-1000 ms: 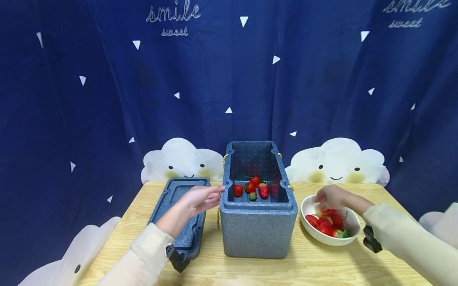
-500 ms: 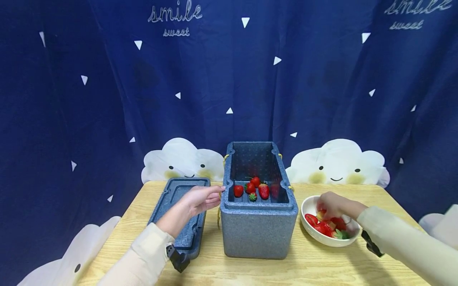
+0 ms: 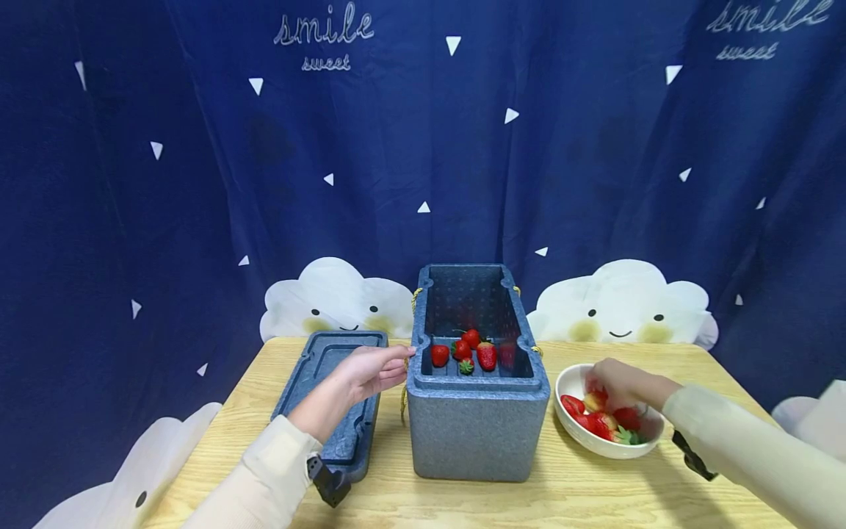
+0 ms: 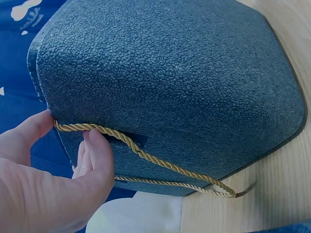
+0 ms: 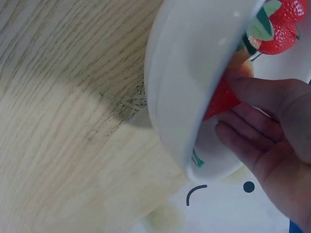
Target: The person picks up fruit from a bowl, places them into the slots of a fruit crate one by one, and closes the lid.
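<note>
A grey-blue foam box (image 3: 472, 433) stands lidless with several strawberries (image 3: 486, 355) on its floor. My left hand (image 3: 370, 371) holds its left rim, thumb on the top edge; in the left wrist view, the fingers bend against the outer wall by a gold rope handle (image 4: 170, 167). To the right, my right hand (image 3: 624, 382) reaches into a white bowl (image 3: 588, 442) of strawberries. The right wrist view has a red strawberry (image 5: 222, 101) between thumb and fingers, partly hidden by the bowl's wall. Leafy strawberries (image 5: 279, 36) lie beside that hand.
The box's lid (image 3: 340, 433) lies on the wooden table (image 3: 390, 503), left of the box and beneath my left forearm. Behind the table hangs a dark blue curtain (image 3: 370, 147) with white clouds printed on it.
My right hand has gone lower into the bowl and moved slightly right, shifting strawberries there. My left hand keeps its place at the box rim.
</note>
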A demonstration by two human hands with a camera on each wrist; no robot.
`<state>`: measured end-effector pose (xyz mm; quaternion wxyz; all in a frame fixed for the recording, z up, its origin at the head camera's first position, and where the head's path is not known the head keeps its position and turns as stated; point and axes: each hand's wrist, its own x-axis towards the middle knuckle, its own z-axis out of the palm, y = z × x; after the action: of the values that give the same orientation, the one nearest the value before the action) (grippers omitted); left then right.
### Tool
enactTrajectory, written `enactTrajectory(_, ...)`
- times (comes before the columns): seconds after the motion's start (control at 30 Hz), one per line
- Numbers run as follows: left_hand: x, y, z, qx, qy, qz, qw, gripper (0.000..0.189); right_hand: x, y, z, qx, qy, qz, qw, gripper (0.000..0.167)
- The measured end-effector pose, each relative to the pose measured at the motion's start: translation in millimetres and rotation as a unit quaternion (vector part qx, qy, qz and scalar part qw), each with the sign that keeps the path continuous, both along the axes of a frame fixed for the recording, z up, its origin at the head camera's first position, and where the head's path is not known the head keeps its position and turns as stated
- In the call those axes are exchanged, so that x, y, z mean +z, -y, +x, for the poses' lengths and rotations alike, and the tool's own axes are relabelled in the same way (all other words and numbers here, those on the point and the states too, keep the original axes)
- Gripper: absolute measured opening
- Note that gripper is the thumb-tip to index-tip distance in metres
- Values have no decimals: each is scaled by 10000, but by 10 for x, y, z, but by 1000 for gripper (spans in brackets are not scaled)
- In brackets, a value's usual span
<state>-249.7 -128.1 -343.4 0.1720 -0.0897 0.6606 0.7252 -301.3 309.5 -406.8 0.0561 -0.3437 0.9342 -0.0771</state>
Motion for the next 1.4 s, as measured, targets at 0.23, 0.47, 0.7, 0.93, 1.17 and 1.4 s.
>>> enactTrajectory(0.23, -10, 0, 2, -7, -22, -47, 10000, 49, -9, -17, -4, 83, -186, -140, 9997, 22)
enactTrajectory(0.47, -5, 2, 5, 16, -19, -20, 10000, 48, 60, -30, -27, -282, 83, -387, 9988, 23)
enactTrajectory(0.7, 16, 2, 32, 11, -39, -87, 10000, 51, 82, -91, -33, -389, 101, -626, 9972, 26)
enactTrajectory(0.93, 20, -5, 34, 10, -57, -86, 9999, 54, 109, -109, -23, -610, 396, -891, 9934, 29)
enactTrajectory(1.17, 16, -25, 21, 11, -16, -69, 10000, 52, 153, -112, 11, -763, 443, -1021, 9909, 28)
enactTrajectory(1.4, 31, -8, 18, 43, 3, -45, 10000, 52, 200, -64, 24, -842, 383, -983, 9908, 27)
